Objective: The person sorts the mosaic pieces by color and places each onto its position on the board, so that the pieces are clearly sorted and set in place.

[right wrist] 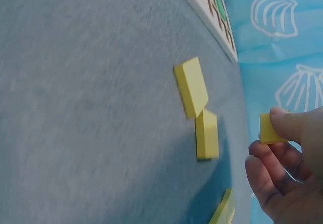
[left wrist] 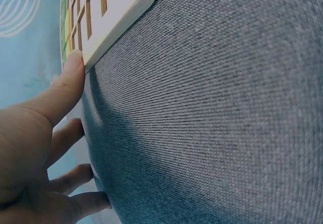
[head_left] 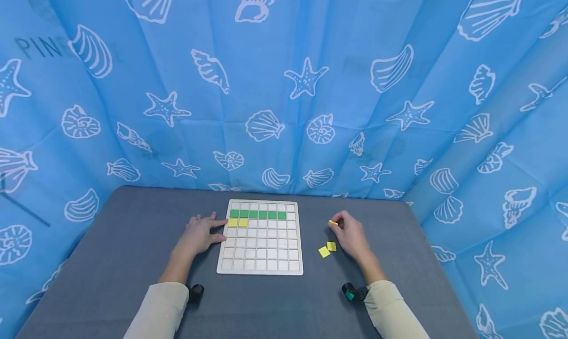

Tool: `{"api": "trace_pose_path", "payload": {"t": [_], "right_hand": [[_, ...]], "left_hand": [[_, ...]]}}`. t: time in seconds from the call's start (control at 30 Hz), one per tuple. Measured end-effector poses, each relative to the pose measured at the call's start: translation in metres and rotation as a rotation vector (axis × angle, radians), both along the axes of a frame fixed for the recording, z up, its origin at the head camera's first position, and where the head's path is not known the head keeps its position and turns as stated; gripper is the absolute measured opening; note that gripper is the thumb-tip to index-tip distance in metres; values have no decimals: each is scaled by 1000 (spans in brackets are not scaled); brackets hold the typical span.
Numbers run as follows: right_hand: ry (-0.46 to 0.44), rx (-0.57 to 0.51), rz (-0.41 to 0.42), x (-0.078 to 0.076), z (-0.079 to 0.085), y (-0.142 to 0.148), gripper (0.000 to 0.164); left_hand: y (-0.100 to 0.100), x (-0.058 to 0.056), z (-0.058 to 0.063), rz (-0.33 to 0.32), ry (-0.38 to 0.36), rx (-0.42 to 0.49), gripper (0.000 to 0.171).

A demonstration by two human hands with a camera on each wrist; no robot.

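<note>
A pale wooden grid board (head_left: 260, 269) lies on the table. Several green tiles (head_left: 253, 214) fill most of its second row from the back, and two yellow tiles (head_left: 237, 222) sit at the left of the row in front. At the board's left edge rests my left hand (head_left: 198, 234), fingers spread, thumb (left wrist: 70, 75) right at the rim. To the right of the board, my right hand (head_left: 350, 235) pinches a yellow square tile (right wrist: 270, 129) between thumb and fingers. Close to it, two loose yellow tiles (head_left: 324, 251) lie corner to corner.
Another yellow tile (right wrist: 224, 210) shows at the bottom of the right wrist view. The grey cloth-covered table (head_left: 275, 304) runs back to a blue curtain (head_left: 284, 107) printed with white shells and starfish. Each wrist wears a dark band (head_left: 195, 293).
</note>
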State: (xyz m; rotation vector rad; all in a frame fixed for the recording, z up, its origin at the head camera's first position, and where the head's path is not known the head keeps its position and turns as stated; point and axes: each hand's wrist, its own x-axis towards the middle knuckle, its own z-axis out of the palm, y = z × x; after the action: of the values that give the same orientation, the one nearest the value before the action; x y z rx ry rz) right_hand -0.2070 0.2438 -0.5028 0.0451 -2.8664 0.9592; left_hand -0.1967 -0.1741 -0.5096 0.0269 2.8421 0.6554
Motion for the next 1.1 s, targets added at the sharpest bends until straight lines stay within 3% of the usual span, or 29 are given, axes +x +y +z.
{"api": "trace_pose_path", "payload": {"t": [0.57,1.1], "right_hand": [[-5,-147,9,-9,3,-45,12],[-10,-162,66,-13,6,-72,11]], "left_hand": [[1,0,2,0,-8,1,60],[1,1,3,-5,-12,3,60]]}}
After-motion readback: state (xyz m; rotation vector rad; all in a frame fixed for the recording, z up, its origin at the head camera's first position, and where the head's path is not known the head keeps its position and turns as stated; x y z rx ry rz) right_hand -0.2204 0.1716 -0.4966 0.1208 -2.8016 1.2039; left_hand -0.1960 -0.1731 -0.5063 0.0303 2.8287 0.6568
